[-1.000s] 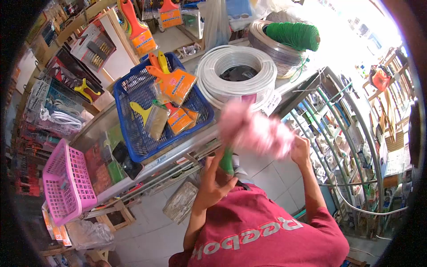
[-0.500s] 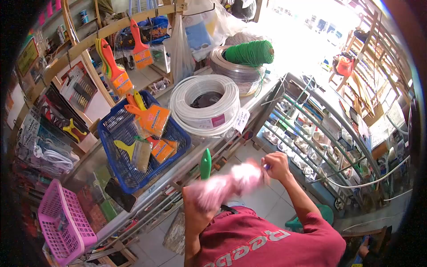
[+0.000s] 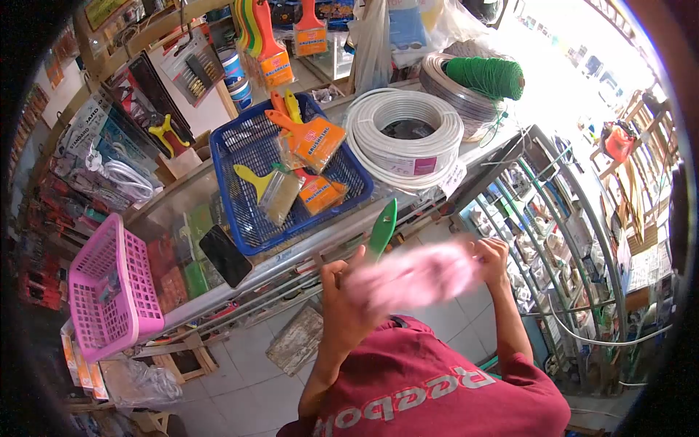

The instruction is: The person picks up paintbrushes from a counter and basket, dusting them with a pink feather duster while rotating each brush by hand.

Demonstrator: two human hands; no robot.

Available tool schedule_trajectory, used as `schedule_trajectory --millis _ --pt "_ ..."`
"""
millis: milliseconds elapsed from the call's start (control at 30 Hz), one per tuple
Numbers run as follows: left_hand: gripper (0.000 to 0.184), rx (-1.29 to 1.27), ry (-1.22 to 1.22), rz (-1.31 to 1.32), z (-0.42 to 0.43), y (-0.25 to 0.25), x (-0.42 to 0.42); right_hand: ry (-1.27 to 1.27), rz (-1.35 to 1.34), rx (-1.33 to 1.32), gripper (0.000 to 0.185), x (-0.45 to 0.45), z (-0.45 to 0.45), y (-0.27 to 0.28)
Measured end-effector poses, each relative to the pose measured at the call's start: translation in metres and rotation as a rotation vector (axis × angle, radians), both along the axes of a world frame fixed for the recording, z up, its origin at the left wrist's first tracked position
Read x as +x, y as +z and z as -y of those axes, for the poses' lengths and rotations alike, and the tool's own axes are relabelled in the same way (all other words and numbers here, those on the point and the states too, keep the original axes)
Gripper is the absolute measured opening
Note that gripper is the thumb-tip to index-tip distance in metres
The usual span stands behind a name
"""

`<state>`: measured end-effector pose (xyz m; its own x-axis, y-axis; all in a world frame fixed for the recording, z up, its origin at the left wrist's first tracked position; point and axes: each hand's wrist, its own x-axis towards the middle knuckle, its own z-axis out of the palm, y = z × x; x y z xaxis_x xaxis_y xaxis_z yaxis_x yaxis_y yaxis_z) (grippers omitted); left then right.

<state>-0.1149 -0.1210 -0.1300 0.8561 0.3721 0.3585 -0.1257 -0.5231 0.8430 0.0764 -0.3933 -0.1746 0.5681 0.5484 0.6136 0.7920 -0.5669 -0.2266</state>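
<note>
My left hand (image 3: 346, 295) is closed around a paintbrush whose green handle (image 3: 384, 227) sticks up above the fingers. A pink and white cloth (image 3: 419, 275), smeared by motion, stretches from that hand across to my right hand (image 3: 491, 255). The right fingers are closed on the cloth's far end. The brush's bristle end is hidden behind the cloth and the hand. On the counter ahead, a blue basket (image 3: 251, 242) holds several paintbrushes, among them one with a yellow-green handle (image 3: 255, 179) and one in an orange wrapper (image 3: 317, 144).
A coil of white cable (image 3: 368, 156) lies beside the basket, with green twine (image 3: 484, 78) on another coil behind. A phone (image 3: 226, 255) rests at the counter edge, near a pink basket (image 3: 127, 298). To the right stands a glass display case (image 3: 575, 240). Packaged brushes (image 3: 277, 65) hang above.
The view has swung left, so the counter and baskets appear farther right. The cloth is stretched between both hands, and the right hand sits a little lower relative to the shelf.
</note>
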Motion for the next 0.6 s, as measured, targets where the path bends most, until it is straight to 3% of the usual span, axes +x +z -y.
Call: schedule_trajectory --millis 33,67,133,167,200,267,300,333,400,433,533,567,600 --pt "0.079 0.087 0.035 -0.010 0.001 0.000 0.002 -0.049 -0.019 -0.029 0.020 -0.001 -0.005 0.007" --pt "0.081 0.172 0.076 -0.019 0.002 0.001 0.004 -0.037 -0.063 0.140 0.022 0.004 -0.006 0.006" --pt "0.085 0.151 0.095 -0.023 0.008 0.002 0.006 -0.369 -0.178 0.357 0.018 0.010 -0.011 0.001" --pt "0.087 0.150 0.138 -0.022 0.008 0.003 0.009 -0.215 0.135 0.366 0.017 0.017 -0.024 0.005" --pt "0.089 0.141 0.149 -0.011 0.006 0.002 0.010 0.051 0.007 0.317 0.008 0.025 -0.008 -0.008" --pt "0.093 0.123 0.155 0.013 0.007 -0.005 0.016 -0.095 0.029 -0.195 0.007 0.029 0.000 0.010" --pt "0.096 0.299 0.234 0.039 0.006 -0.008 0.023 -0.089 -0.053 -0.010 0.008 0.038 0.000 0.009" --pt "0.097 0.314 0.266 0.012 0.007 -0.007 0.024 -0.176 -0.183 0.143 0.008 0.043 -0.001 0.009" --pt "0.098 0.343 0.351 -0.036 0.008 -0.004 0.027 -0.368 -0.158 0.295 0.011 0.051 -0.010 0.013" --pt "0.101 0.379 0.378 -0.030 0.007 -0.005 0.028 -0.229 0.067 0.316 0.011 0.051 -0.014 0.013" --pt "0.102 0.300 0.359 0.015 0.007 -0.002 0.030 0.004 0.109 -0.106 0.015 0.045 -0.005 0.016" --pt "0.105 0.348 0.386 -0.071 0.008 0.002 0.032 -0.057 0.029 -0.048 0.021 0.044 -0.006 0.015" --pt "0.106 0.321 0.384 -0.043 0.008 0.000 0.031 -0.178 -0.140 0.077 0.015 0.048 0.002 0.004"
